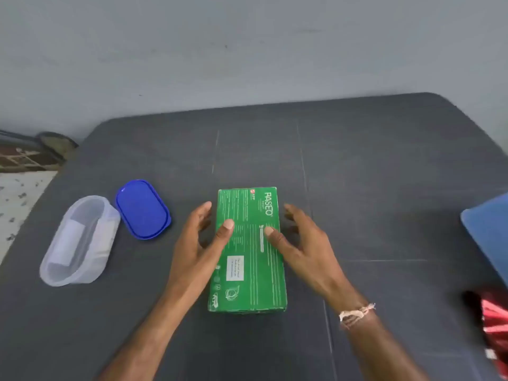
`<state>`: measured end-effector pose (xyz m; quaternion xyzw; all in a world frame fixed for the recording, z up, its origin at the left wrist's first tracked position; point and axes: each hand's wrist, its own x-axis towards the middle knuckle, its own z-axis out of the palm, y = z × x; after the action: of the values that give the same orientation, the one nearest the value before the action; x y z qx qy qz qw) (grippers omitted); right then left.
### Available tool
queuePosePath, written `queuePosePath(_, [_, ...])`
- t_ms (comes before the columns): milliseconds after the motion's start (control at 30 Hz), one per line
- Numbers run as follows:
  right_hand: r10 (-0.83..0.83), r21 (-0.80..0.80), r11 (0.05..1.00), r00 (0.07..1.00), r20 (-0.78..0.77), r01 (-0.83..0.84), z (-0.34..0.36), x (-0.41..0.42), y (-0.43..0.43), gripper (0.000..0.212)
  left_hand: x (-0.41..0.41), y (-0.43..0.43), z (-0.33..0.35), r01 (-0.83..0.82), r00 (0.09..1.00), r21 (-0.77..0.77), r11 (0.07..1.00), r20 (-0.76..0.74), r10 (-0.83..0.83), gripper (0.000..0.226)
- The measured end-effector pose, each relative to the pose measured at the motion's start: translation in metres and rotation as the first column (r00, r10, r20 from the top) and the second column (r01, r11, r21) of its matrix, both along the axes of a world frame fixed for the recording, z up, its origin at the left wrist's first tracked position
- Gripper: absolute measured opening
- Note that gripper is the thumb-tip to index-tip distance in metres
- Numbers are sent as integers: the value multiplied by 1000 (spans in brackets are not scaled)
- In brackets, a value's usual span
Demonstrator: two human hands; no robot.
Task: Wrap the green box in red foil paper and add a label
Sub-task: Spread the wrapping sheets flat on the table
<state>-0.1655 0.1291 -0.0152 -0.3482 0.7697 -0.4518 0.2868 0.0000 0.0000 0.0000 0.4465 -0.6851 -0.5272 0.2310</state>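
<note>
A green box [248, 270] with white print lies flat in the middle of the dark grey table [384, 174], its long side running away from me. My left hand [199, 248] is at the box's left side with fingers straight and the thumb over the top face. My right hand [301, 243] mirrors it at the right side, thumb over the top and fingers spread. Neither hand curls round the box. Red foil paper [494, 328] shows at the right edge of the frame, partly cut off.
A clear plastic container [79, 243] with white paper pieces inside stands at the left, its blue lid [142, 209] lying beside it. A blue object [489, 232] pokes in at the right edge. A grey wall rises behind the table; patterned floor shows at far left.
</note>
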Motion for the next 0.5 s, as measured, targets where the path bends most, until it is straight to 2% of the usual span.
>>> queuePosePath(67, [17,-53,998,999,33,-16,-7,1,-2,44,3,-1,-8,46,998,68,997,-50,-43,72])
queuePosePath(100, [42,-82,996,998,46,-38,-10,2,-1,39,7,-2,-13,81,995,90,993,-71,-75,61])
queuePosePath(233, [53,-110,993,991,121,-40,-17,16,-1,45,21,5,-21,168,973,132,977,-181,-143,31])
queuePosePath(500, [-39,-200,976,972,230,86,-16,71,19,32,66,39,-23,245,933,87,966,-292,-211,23])
